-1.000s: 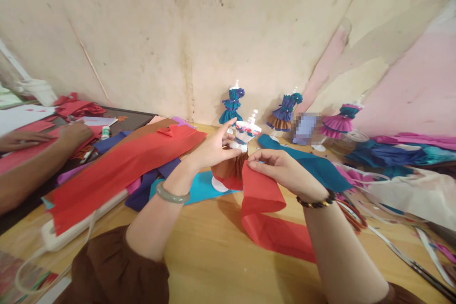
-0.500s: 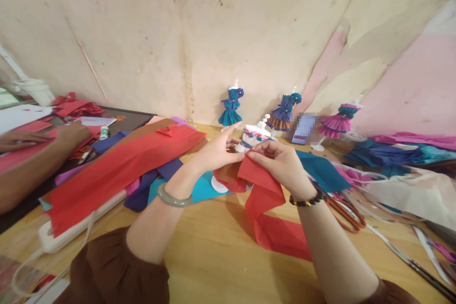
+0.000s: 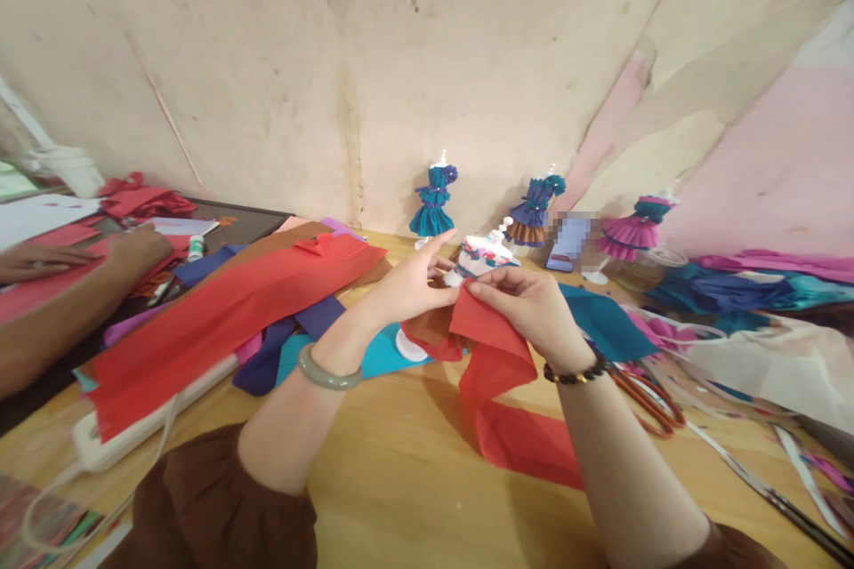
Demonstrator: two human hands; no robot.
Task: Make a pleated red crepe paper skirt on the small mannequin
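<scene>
My left hand (image 3: 406, 284) pinches the waist of a small white mannequin (image 3: 481, 254) that leans to the right on its round base (image 3: 409, 345), its forefinger stretched out. A brown and red pleated paper skirt (image 3: 427, 333) hangs round the mannequin. My right hand (image 3: 527, 302) pinches the top edge of a long red crepe paper strip (image 3: 507, 391) against the mannequin's waist. The strip trails down over the wooden table (image 3: 400, 462) towards me.
Three dressed mannequins (image 3: 433, 200) (image 3: 534, 209) (image 3: 637, 227) stand by the wall. Red, brown and blue paper sheets (image 3: 227, 311) lie at left over a white power strip (image 3: 120, 436). Scissors (image 3: 650, 400) lie to the right. Another person's arm (image 3: 60, 302) rests at far left.
My right hand has moved up and left, bringing the red strip's end from beside the skirt to the mannequin's waist. The mannequin has tilted further right.
</scene>
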